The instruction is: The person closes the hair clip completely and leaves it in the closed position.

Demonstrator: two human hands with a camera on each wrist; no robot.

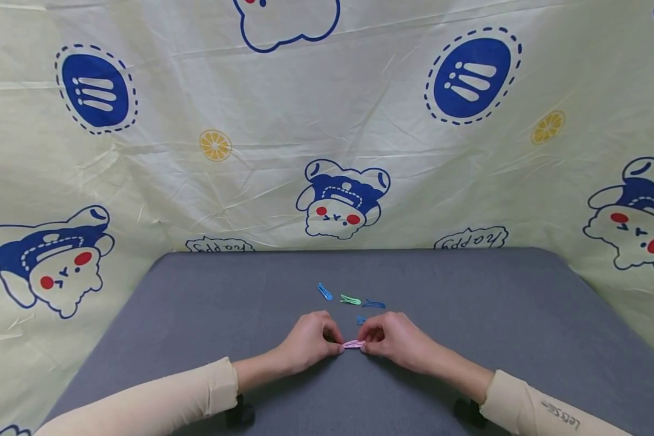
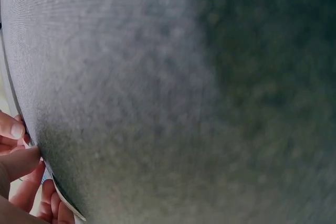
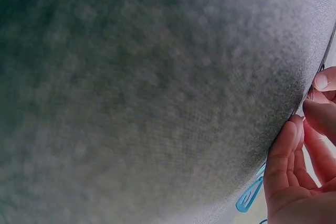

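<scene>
A pink snap hair clip [image 1: 353, 344] lies between my two hands, low over the grey table. My left hand [image 1: 312, 341] pinches its left end with thumb and fingertips. At the other end, the right hand [image 1: 396, 340] pinches it the same way. Just beyond the right fingertips lies a small blue hair clip [image 1: 361, 320], partly covered by that hand. In the left wrist view the left hand [image 2: 23, 187] shows at the lower left edge. The right wrist view has the right hand [image 3: 294, 182] at its right edge; the pink clip is mostly hidden there.
Farther back on the grey table [image 1: 240, 290] lie a bright blue hair clip [image 1: 324, 292], a green one [image 1: 350, 300] that looks sprung open, and a dark blue one [image 1: 373, 304]. A printed cloth [image 1: 272, 109] hangs behind the table.
</scene>
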